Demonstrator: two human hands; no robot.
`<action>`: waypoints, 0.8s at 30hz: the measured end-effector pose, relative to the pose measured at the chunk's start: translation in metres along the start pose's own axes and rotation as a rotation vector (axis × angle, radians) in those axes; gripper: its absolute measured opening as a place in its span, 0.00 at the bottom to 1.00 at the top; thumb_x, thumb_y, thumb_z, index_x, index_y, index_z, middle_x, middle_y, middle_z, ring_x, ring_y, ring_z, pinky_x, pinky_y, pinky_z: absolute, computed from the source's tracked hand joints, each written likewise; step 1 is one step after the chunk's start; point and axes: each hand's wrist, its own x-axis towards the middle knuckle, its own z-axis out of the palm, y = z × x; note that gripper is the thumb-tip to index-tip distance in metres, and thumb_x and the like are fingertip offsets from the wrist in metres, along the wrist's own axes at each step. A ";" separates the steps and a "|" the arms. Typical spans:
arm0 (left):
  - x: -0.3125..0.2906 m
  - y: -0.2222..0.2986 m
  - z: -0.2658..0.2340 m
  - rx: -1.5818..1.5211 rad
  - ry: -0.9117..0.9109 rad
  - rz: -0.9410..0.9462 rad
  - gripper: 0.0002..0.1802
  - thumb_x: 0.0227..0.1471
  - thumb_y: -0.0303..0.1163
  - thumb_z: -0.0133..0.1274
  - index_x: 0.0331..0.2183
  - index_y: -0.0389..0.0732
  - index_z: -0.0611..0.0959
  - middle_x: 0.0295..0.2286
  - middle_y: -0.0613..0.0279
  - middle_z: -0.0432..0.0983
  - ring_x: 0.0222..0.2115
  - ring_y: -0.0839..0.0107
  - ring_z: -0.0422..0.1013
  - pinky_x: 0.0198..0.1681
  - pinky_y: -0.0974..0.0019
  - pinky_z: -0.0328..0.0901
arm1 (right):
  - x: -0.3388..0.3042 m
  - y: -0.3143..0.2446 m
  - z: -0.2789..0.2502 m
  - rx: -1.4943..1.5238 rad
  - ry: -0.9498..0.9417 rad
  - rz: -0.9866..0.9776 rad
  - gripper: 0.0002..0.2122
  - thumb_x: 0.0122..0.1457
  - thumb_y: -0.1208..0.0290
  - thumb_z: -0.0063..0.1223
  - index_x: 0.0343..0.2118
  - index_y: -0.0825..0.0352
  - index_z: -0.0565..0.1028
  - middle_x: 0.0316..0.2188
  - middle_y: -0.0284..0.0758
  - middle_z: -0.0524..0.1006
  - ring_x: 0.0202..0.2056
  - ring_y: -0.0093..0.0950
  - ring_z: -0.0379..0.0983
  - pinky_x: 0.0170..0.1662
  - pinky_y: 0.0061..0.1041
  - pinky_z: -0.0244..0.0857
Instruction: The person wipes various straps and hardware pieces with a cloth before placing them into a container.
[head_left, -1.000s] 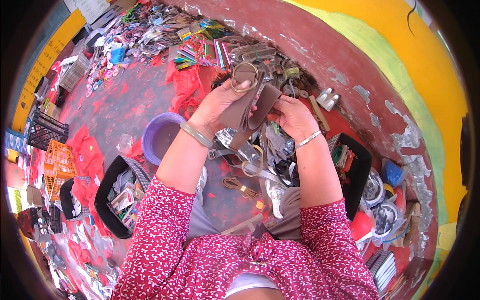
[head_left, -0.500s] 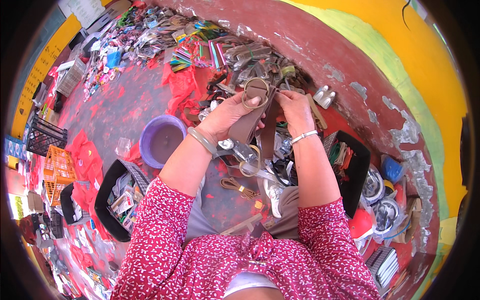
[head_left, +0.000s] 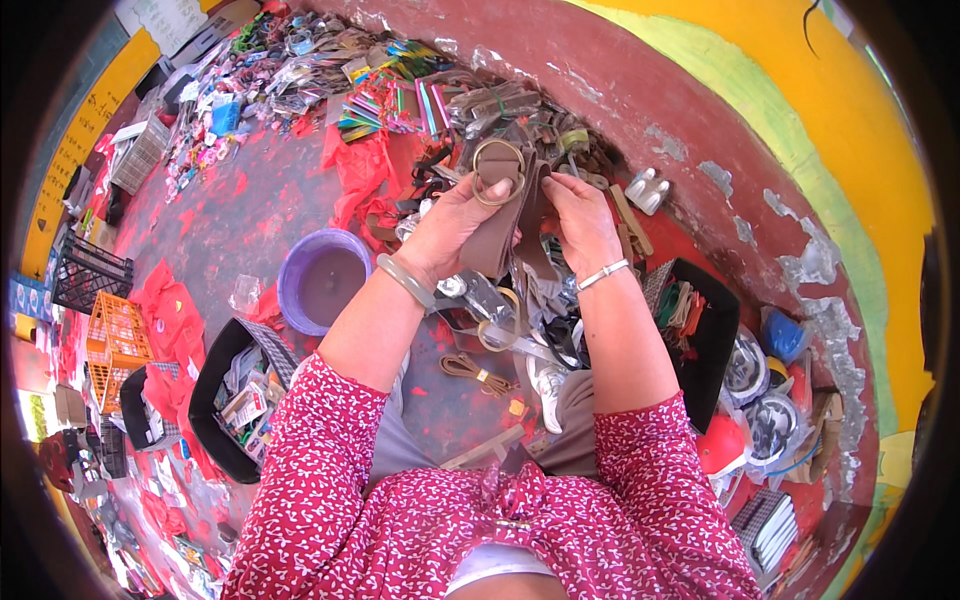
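Observation:
A brown belt [head_left: 492, 240] with a large round ring buckle [head_left: 477, 160] hangs folded between my hands. My left hand [head_left: 452, 225] is closed on it, the thumb pressed over the strap at the ring. On the other side, my right hand [head_left: 583, 222] pinches the strap's edge between thumb and fingers. The lower folds hang down in front of a heap of belts and clear-wrapped goods. Below them on the floor lies a coiled tan cord [head_left: 474, 375] tied with a pale band, near my white shoe [head_left: 547, 392].
Left of me stand a purple bucket [head_left: 290, 285] and a black bin [head_left: 205, 400] of packets. A black bin [head_left: 720, 330] with bundled cords is at right. Piled goods [head_left: 290, 75] line the far peeling wall [head_left: 680, 100]. An orange crate [head_left: 112, 340] stands farther left.
Both hands have shifted slightly left with the belt, and the ring buckle has moved up and left. The strap folds now lie closer together. The surroundings look the same.

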 end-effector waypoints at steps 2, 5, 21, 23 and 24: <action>-0.001 0.000 0.005 0.028 -0.009 0.012 0.18 0.48 0.38 0.53 0.41 0.44 0.69 0.28 0.64 0.71 0.22 0.70 0.70 0.25 0.69 0.69 | -0.001 0.000 0.001 0.001 -0.017 -0.042 0.09 0.55 0.72 0.45 0.36 0.70 0.73 0.25 0.28 0.74 0.23 0.17 0.68 0.22 0.16 0.59; -0.001 0.000 0.007 -0.009 0.024 0.013 0.19 0.47 0.38 0.53 0.41 0.43 0.69 0.28 0.63 0.71 0.22 0.70 0.70 0.24 0.69 0.69 | -0.003 0.000 0.002 -0.006 -0.032 -0.087 0.10 0.55 0.72 0.44 0.37 0.69 0.72 0.26 0.28 0.74 0.24 0.17 0.68 0.22 0.16 0.59; -0.003 0.013 -0.002 -0.114 -0.048 -0.045 0.16 0.50 0.40 0.50 0.38 0.43 0.67 0.23 0.56 0.71 0.21 0.62 0.73 0.23 0.66 0.69 | 0.002 0.014 0.003 -0.047 -0.149 -0.113 0.16 0.55 0.77 0.40 0.48 0.66 0.67 0.28 0.28 0.73 0.26 0.16 0.68 0.28 0.16 0.63; -0.004 0.009 -0.001 -0.089 -0.052 -0.094 0.14 0.52 0.39 0.46 0.38 0.43 0.67 0.24 0.52 0.72 0.20 0.61 0.73 0.20 0.67 0.70 | 0.001 0.008 0.005 0.049 -0.064 -0.070 0.14 0.55 0.76 0.41 0.45 0.68 0.68 0.26 0.30 0.74 0.23 0.17 0.67 0.24 0.16 0.61; -0.006 0.007 0.000 -0.071 -0.056 -0.093 0.14 0.52 0.39 0.46 0.38 0.43 0.67 0.24 0.52 0.72 0.19 0.61 0.73 0.20 0.67 0.70 | -0.001 0.003 0.007 0.097 -0.024 -0.047 0.13 0.55 0.76 0.41 0.43 0.69 0.69 0.26 0.31 0.74 0.21 0.18 0.67 0.23 0.16 0.61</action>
